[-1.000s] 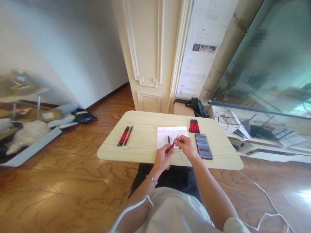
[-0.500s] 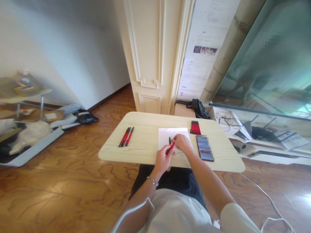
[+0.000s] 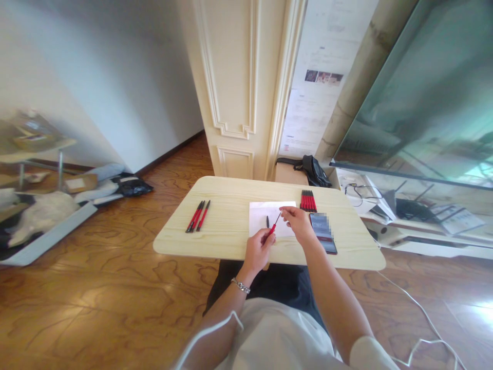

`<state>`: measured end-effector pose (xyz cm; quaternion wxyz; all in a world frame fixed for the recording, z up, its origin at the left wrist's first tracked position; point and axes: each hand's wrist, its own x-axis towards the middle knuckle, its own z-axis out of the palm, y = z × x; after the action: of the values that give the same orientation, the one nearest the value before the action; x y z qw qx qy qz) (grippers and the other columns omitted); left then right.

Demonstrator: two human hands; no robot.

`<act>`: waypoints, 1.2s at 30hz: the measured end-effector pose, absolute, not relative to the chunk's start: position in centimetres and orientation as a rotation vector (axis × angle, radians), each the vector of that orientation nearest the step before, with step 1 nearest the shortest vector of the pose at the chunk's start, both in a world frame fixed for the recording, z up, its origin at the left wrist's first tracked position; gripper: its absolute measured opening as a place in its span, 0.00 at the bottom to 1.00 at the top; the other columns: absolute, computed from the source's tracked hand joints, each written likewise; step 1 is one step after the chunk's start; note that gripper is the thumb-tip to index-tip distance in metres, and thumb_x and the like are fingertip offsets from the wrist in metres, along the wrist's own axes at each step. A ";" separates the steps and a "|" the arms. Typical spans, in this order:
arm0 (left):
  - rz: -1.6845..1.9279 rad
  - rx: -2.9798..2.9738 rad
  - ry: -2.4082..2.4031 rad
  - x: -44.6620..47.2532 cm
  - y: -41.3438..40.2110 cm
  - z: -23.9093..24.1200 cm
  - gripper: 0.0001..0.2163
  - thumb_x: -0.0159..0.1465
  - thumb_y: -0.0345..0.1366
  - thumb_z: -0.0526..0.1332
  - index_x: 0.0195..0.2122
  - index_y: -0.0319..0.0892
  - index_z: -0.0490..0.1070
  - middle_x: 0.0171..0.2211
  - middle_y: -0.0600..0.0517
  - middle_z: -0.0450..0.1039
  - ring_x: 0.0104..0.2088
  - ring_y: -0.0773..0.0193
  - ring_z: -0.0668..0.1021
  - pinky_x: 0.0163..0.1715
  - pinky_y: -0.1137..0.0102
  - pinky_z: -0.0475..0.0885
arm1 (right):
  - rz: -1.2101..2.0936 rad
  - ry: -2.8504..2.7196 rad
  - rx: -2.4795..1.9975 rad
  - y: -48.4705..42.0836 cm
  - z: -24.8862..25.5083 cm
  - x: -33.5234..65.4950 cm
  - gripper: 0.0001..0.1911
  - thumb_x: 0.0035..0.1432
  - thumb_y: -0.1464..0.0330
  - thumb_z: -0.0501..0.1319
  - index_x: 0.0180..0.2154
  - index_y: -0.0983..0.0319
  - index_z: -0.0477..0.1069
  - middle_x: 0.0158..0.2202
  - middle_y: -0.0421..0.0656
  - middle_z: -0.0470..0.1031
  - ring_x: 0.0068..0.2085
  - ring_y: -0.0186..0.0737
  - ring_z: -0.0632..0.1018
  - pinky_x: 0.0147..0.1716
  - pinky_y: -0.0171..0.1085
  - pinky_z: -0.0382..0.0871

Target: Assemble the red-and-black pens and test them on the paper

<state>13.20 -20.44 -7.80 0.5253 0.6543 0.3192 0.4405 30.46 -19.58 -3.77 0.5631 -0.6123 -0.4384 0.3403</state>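
Observation:
My left hand (image 3: 257, 251) is closed round a red pen barrel (image 3: 272, 229), low over the white paper (image 3: 259, 210). From the barrel's far end a thin dark refill (image 3: 278, 216) sticks out, and my right hand (image 3: 299, 222) pinches its upper end between thumb and fingertips. A small black pen part (image 3: 267, 221) lies on the paper, just beyond my left hand. How far the refill reaches into the barrel is hidden.
On the table (image 3: 227, 241), several red-and-black pens (image 3: 197, 216) lie at left. More stand side by side in a row of pens (image 3: 308, 201) at right, above a phone (image 3: 322, 234). A black bag (image 3: 314, 170) sits behind the table.
My right hand has drawn up and away from my left, and more of the thin refill shows between them. The left hand still grips the barrel. The view has shifted slightly.

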 end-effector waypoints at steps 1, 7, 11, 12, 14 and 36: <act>1.055 1.567 0.763 13.2 -20.4 -7.8 0.14 0.63 0.45 0.58 0.42 0.39 0.72 0.30 0.50 0.75 0.31 0.65 0.77 0.34 0.71 0.71 | 0.825 -0.969 -1.363 -19.9 -3.0 30.4 0.16 0.51 0.60 0.61 0.39 0.62 0.73 0.31 0.42 0.74 0.28 0.33 0.70 0.24 0.30 0.59; 1.058 1.570 0.759 13.2 -20.4 -7.9 0.14 0.63 0.45 0.57 0.42 0.39 0.72 0.29 0.50 0.75 0.30 0.65 0.77 0.34 0.71 0.71 | 0.814 -0.850 -1.190 -20.7 -0.1 29.4 0.16 0.48 0.59 0.65 0.37 0.62 0.72 0.32 0.43 0.75 0.28 0.31 0.70 0.22 0.29 0.57; 1.054 1.576 0.762 13.2 -20.4 -7.8 0.14 0.63 0.45 0.57 0.42 0.39 0.72 0.30 0.50 0.75 0.31 0.64 0.77 0.35 0.70 0.72 | 0.801 -0.866 -1.179 -20.7 0.1 29.0 0.16 0.48 0.59 0.65 0.36 0.62 0.72 0.32 0.43 0.75 0.28 0.31 0.69 0.21 0.29 0.56; 1.052 1.575 0.763 13.2 -20.4 -7.8 0.14 0.63 0.45 0.57 0.43 0.39 0.72 0.30 0.50 0.75 0.31 0.64 0.77 0.35 0.70 0.72 | 0.799 -0.868 -1.183 -20.7 0.1 29.0 0.17 0.47 0.59 0.65 0.36 0.62 0.72 0.32 0.43 0.75 0.28 0.31 0.69 0.21 0.29 0.56; 1.049 1.570 0.768 13.2 -20.4 -7.8 0.15 0.63 0.45 0.57 0.43 0.40 0.72 0.30 0.50 0.75 0.31 0.64 0.77 0.35 0.70 0.72 | 0.787 -0.870 -1.200 -20.7 0.2 28.9 0.17 0.47 0.58 0.65 0.36 0.62 0.72 0.32 0.43 0.76 0.27 0.31 0.70 0.21 0.30 0.56; 1.012 1.677 0.815 13.1 -20.5 -7.4 0.12 0.64 0.43 0.56 0.40 0.41 0.72 0.29 0.52 0.75 0.30 0.64 0.77 0.33 0.71 0.70 | 0.478 -1.522 -1.641 -21.9 3.1 31.1 0.09 0.55 0.64 0.59 0.33 0.62 0.74 0.31 0.42 0.76 0.33 0.36 0.74 0.35 0.35 0.65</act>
<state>13.06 -20.51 -7.37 0.4882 0.6900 0.3352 0.4161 31.13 -21.88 3.06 0.4138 -0.6527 -0.6054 0.1903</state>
